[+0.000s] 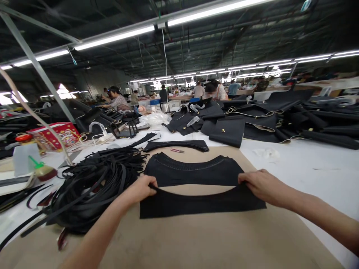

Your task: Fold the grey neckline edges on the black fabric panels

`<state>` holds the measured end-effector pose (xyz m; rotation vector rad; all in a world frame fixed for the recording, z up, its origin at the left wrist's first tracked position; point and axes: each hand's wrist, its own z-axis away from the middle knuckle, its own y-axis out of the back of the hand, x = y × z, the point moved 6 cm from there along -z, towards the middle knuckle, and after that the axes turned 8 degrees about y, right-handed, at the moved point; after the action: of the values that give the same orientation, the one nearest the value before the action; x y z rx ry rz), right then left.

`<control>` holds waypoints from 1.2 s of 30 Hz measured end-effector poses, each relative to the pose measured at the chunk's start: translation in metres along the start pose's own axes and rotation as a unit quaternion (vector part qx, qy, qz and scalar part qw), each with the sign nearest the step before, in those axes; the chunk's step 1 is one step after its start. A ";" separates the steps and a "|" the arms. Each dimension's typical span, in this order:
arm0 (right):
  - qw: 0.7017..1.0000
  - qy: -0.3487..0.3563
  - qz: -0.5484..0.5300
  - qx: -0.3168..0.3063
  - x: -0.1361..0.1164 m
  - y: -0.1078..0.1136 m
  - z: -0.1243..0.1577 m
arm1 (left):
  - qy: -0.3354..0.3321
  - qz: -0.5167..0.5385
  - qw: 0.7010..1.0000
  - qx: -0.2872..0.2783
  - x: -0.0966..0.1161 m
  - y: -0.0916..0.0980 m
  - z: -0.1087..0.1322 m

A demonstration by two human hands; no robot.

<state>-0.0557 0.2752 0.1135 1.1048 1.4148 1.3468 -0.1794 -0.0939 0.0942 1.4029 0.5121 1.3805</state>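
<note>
A black curved panel point(202, 205), leather-like, is stretched between my two hands low over the brown board. My left hand point(141, 189) pinches its upper left corner. At the upper right corner my right hand point(256, 185) grips it with curled fingers. Just beyond lies a second black panel point(193, 173) with a scooped, gathered-looking upper edge. Farther back a narrow stack of curved black strips point(176, 145) rests on the board, and a small red-handled tool point(177, 150), perhaps thread snips, lies in front of it.
A tangled heap of black straps point(92, 186) sits close by my left arm. A bottle with a green nozzle point(43, 170) and a red patterned box point(56, 135) stand farther left. Black bag pieces point(227, 129) are piled across the back. The brown board point(190, 243) covers part of the white table point(314, 179).
</note>
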 end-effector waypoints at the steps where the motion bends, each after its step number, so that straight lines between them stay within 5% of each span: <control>1: 1.000 -0.009 0.010 0.008 0.007 0.005 -0.013 | -0.001 -0.004 1.000 0.014 0.006 0.011 -0.017; 6: 0.993 -0.062 0.054 0.086 0.031 0.019 -0.061 | 0.041 -0.054 0.984 0.163 0.028 0.047 -0.063; 9: 0.987 -0.063 0.067 0.133 0.018 0.014 -0.058 | 0.016 -0.089 0.965 0.246 0.046 0.026 -0.050; 13: 0.989 0.021 0.071 0.129 -0.030 -0.015 -0.037 | -0.123 -0.139 0.963 0.196 0.076 -0.044 -0.028; 16: 0.984 0.049 0.098 0.138 -0.053 -0.032 -0.030 | -0.180 -0.179 0.950 0.180 0.089 -0.071 -0.028; 30: 0.985 -0.024 0.090 0.145 -0.031 -0.065 -0.098 | -0.211 -0.257 0.918 0.215 0.074 -0.074 -0.110; 36: 0.989 -0.013 0.054 0.139 -0.048 -0.051 -0.062 | -0.240 -0.224 0.912 0.245 0.087 -0.085 -0.095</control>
<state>-0.1072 0.2133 0.0660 1.3933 1.5760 1.2276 -0.2141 0.0457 0.0393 1.8121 0.8212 0.5186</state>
